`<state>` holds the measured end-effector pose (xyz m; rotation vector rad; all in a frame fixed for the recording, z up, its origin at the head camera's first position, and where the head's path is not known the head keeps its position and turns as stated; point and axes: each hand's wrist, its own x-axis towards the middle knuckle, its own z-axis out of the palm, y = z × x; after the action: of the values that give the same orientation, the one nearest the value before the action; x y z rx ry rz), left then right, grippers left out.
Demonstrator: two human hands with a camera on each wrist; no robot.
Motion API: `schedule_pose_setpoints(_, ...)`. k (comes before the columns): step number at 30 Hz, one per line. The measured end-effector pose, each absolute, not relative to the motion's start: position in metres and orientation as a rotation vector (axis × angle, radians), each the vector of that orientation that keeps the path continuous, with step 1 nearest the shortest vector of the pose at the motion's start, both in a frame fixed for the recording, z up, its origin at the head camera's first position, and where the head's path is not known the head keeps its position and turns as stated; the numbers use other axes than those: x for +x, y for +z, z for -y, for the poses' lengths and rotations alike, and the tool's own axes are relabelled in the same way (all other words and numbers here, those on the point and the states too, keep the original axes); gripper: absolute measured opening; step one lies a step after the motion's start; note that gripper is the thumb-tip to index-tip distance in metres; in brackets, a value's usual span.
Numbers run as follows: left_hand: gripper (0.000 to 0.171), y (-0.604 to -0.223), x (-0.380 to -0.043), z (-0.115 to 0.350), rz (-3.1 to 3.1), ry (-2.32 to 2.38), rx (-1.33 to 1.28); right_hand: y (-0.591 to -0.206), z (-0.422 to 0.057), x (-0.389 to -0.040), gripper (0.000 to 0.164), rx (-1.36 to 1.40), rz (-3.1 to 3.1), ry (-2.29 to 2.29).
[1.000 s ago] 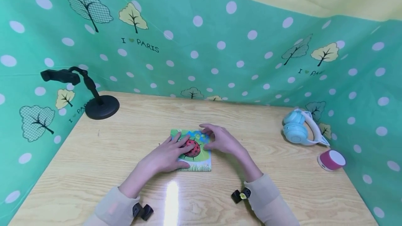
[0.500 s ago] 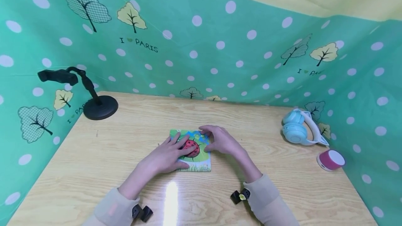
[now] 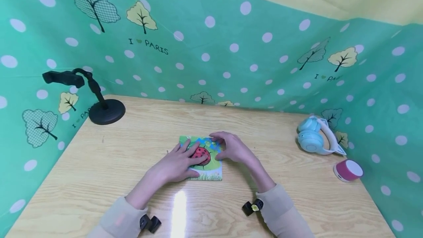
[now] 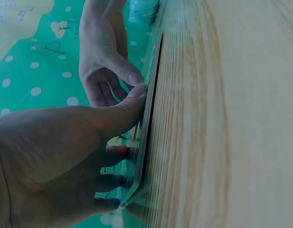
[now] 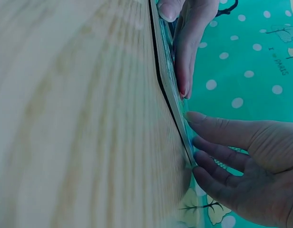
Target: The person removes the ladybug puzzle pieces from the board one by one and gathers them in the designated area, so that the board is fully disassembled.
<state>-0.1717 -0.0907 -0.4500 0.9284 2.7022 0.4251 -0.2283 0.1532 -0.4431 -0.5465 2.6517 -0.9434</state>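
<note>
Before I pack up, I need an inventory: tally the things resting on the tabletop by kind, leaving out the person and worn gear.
Ladybug panel: 1
Black stand: 1
Headphones: 1
Pink-and-white cylinder: 1
Total: 4

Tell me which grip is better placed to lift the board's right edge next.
Right, probably: the right grip is at that edge, while the left grip spreads across the ladybug board.
</note>
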Motion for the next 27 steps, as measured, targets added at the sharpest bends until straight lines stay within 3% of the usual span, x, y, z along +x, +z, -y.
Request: schedule_pose_setpoints(27, 0.057, -0.4487, -0.1718, 0.0893, -2.672, 0.429, 0.92, -0.445, -0.152, -0.2326, 0.073, -0.609, -2.648, -0.889)
